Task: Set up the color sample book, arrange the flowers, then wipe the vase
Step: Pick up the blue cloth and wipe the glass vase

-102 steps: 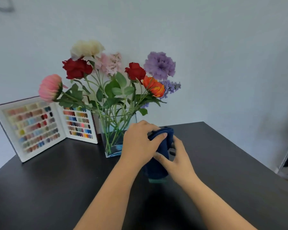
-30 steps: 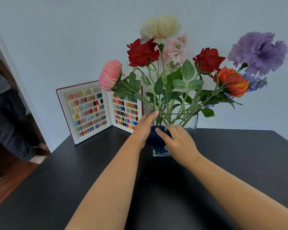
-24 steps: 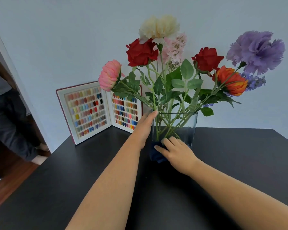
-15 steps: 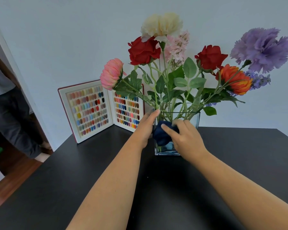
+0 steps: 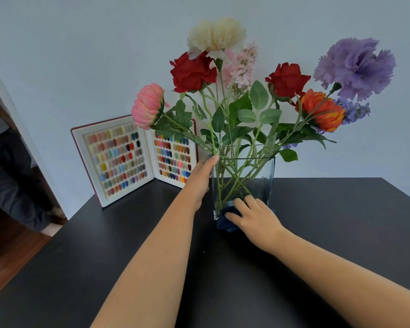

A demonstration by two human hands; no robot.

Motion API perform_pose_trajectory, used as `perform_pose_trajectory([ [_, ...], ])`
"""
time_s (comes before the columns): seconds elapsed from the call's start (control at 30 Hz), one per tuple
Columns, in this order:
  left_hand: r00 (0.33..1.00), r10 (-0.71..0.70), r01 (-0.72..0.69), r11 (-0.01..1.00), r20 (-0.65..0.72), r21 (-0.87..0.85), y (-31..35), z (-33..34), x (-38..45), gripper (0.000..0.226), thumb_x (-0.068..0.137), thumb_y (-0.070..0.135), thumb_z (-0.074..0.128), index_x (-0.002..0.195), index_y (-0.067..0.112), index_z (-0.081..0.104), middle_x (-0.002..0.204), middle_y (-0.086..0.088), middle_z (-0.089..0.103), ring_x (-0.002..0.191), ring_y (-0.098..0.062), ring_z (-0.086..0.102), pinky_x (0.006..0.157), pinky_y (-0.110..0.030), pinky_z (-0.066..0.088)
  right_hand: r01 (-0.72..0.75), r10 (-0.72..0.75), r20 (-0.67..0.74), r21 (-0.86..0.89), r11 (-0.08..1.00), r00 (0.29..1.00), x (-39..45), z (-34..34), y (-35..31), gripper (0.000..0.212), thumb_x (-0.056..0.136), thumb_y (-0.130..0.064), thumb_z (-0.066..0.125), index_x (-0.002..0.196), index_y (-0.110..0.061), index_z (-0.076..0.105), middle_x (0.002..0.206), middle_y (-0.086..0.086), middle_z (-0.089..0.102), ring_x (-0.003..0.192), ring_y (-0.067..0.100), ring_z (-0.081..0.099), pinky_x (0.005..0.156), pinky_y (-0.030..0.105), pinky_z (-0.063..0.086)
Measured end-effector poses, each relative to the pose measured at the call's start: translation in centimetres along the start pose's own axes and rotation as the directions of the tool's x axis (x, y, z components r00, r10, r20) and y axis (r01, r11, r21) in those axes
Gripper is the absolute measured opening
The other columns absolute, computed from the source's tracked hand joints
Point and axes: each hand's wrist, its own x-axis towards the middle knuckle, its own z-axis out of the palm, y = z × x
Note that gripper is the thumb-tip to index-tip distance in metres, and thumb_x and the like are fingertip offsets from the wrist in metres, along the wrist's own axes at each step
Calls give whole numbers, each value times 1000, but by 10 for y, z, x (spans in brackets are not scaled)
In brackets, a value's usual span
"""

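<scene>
1. We are reaching both bare forearms in from the near edge of the black table [image 5: 341,233], across its dark top.
2. Our right hand [image 5: 256,215] is pressing a dark blue cloth [image 5: 225,222] against the foot of the vase's near face, with the fingers [image 5: 240,203] curled over the bunched fabric (most of the cloth is hidden under the palm).
3. Our left hand [image 5: 199,181] is lying flat along the vase's left side, fingers straight and together, the fingertip reaching the rim; it is steadying the glass without gripping it.
4. The clear rectangular glass vase [image 5: 260,176] is standing upright toward the far edge of the table, near the middle, with the green stems crossing inside it.
5. The flowers [image 5: 258,91] are fanning out above the rim: pink, red, cream, orange and purple heads.
6. The color sample book [image 5: 133,159] is standing open and upright at the far left corner, leaning against the wall behind it.
7. At the left, beyond the table, a person's dark trouser legs [image 5: 7,181] are showing in a doorway.
</scene>
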Motion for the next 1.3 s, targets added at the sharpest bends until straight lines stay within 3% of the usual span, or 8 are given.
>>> perform_pose_trajectory([
  [0.13, 1000, 6, -6, 1000, 5, -7, 1, 0, -1, 74, 69, 74, 55, 134, 39, 49, 121, 22, 53, 121, -9, 43, 97, -42, 33, -67, 69, 46, -43, 997, 997, -26, -1, 22, 56, 52, -16, 88, 105, -20, 72, 97, 11, 64, 79, 31, 60, 61, 39, 52],
  [0.33, 1000, 6, -7, 999, -13, -33, 1, 3, 0, 88, 61, 76, 58, 138, 34, 50, 141, 5, 54, 131, -18, 45, 110, -53, 31, -64, 66, 30, -47, 997, 997, -44, -16, 50, 59, 49, -14, 91, 105, -18, 74, 96, 14, 65, 77, 33, 61, 60, 40, 52],
  [0.47, 1000, 11, -11, 999, -16, -45, 0, 3, 1, 84, 63, 76, 58, 136, 34, 52, 138, 7, 56, 129, -16, 46, 110, -54, 31, -150, 149, -154, 7, 989, 977, -23, -35, 73, 59, 52, -3, 86, 108, -14, 74, 94, 19, 63, 72, 37, 57, 58, 41, 51],
  [0.63, 1000, 7, -7, 998, -12, -56, -1, 3, 2, 79, 66, 76, 58, 133, 34, 54, 137, 7, 57, 130, -15, 46, 110, -52, 32, -312, 335, -376, 121, 942, 864, -9, -42, 86, 55, 62, 14, 67, 110, -11, 73, 95, 23, 60, 73, 38, 52, 59, 43, 49],
  [0.97, 999, 19, -21, 997, -28, -74, 0, 5, 1, 81, 64, 75, 58, 133, 34, 55, 137, 6, 58, 129, -16, 47, 110, -55, 31, -190, 191, -31, 27, 981, 981, -54, -6, 55, 62, 53, -10, 89, 112, -18, 72, 94, 14, 63, 76, 33, 59, 61, 40, 52],
  [1.07, 999, 20, -22, 996, -30, -86, -1, 6, 1, 81, 65, 74, 57, 135, 32, 54, 137, 4, 58, 129, -17, 47, 111, -56, 30, -212, 224, -160, 86, 973, 961, -33, -28, 70, 57, 59, 0, 81, 113, -15, 72, 89, 18, 62, 69, 36, 56, 55, 41, 48],
  [1.17, 999, 17, -21, 995, -39, -98, -2, 7, 1, 78, 68, 73, 57, 135, 32, 53, 135, 5, 59, 128, -16, 48, 111, -54, 31, -285, 334, -345, 186, 940, 877, -6, -49, 82, 51, 68, 9, 69, 114, -12, 72, 91, 24, 61, 69, 38, 55, 55, 40, 47],
  [1.3, 999, 16, -20, 994, -38, -104, -3, 7, 1, 73, 72, 71, 56, 135, 33, 53, 135, 7, 58, 128, -14, 47, 109, -51, 33, -280, 340, -368, 207, 937, 866, 6, -50, 68, 50, 65, 8, 74, 112, -9, 72, 91, 24, 61, 72, 39, 57, 53, 37, 45],
])
